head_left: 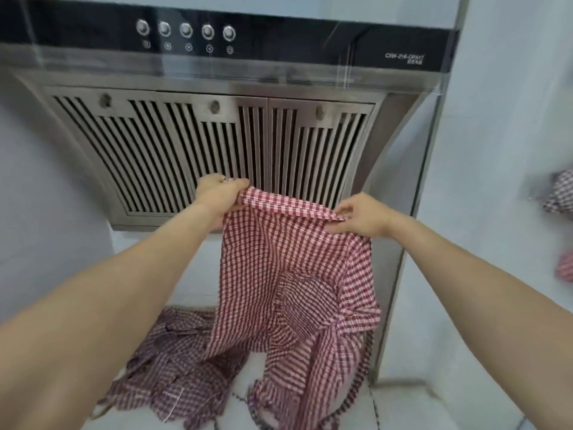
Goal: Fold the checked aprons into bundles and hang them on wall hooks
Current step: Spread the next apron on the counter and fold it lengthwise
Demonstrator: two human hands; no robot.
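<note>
Fingers of left hand and right hand pinch the raised checked apron's top edge.

head view faces range hood closely.

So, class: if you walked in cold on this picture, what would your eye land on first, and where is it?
First, the red checked apron held up at centre frame, its top edge gripped by the left hand and pinched by the right hand. Behind it, the steel range hood fills the upper frame. More checked cloth lies heaped on the counter at lower left.
</note>
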